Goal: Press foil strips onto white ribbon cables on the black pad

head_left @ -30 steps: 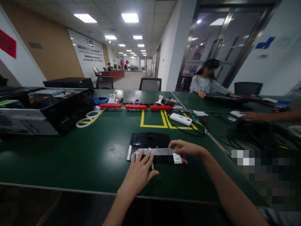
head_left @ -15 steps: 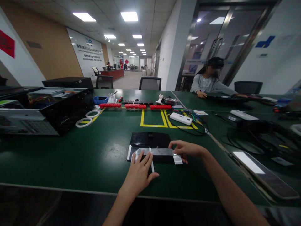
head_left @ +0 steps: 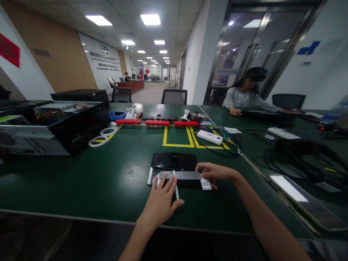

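Observation:
A flat black panel [head_left: 174, 158] lies on the green tabletop in front of me. Along its near half runs a silvery strip [head_left: 187, 175], with a narrow white band [head_left: 177, 194] crossing it and a white patch [head_left: 206, 185] near its right end. My left hand [head_left: 160, 199] rests flat on the strip's left part, fingers stretched and thumb out to the side. At the right end, my right hand [head_left: 212, 172] has curled fingers, with index finger and thumb closed at the strip's edge. Its lower fingers are partly hidden.
An opened computer case [head_left: 62, 130] stands at the left, beside two white rings [head_left: 98, 141]. Red power strips [head_left: 157, 123] line the back; a white device [head_left: 209, 137] lies among cables. A phone [head_left: 304, 199] is at right. A person [head_left: 247, 94] sits across the table.
The view has shifted very slightly. Both hands, the panel and the strip keep the same arrangement.

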